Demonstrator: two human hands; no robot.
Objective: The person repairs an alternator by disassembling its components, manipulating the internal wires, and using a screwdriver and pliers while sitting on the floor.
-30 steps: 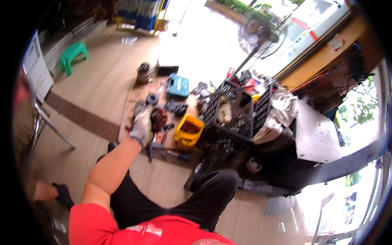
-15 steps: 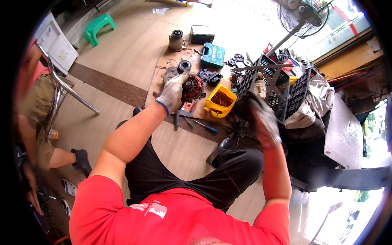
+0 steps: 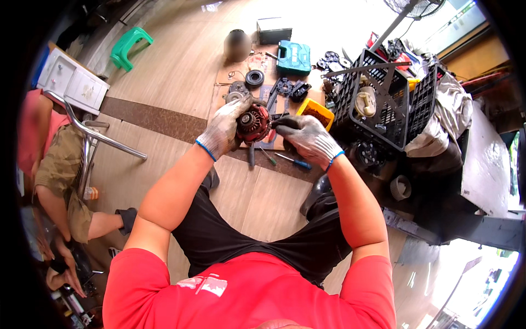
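Observation:
My left hand (image 3: pixel 226 123), in a pale work glove, grips the left side of a round red-and-black motor part (image 3: pixel 252 122) with a finned metal centre. My right hand (image 3: pixel 304 137), gloved with dark fingertips, is closed at the part's right side; what it pinches is too small to make out. Around them on a cardboard sheet (image 3: pixel 222 77) lie a black ring (image 3: pixel 254 78), round grey plates (image 3: pixel 236 90), dark components (image 3: pixel 298 91), a teal case (image 3: pixel 293 57) and a yellow container (image 3: pixel 323 114). A screwdriver (image 3: pixel 298 163) and other hand tools lie just below.
Black crates (image 3: pixel 378 98) with cloth and parts stand at right, below a fan (image 3: pixel 411 8). A co-worker (image 3: pixel 57 159) sits at left by a tubular metal chair (image 3: pixel 126 151); a green stool (image 3: pixel 130 46) and white cabinet (image 3: pixel 82 82) are behind.
My right hand, out of sight earlier and then blurred beside the crates, has moved left to the motor part. My left hand stays on that part; the view has shifted.

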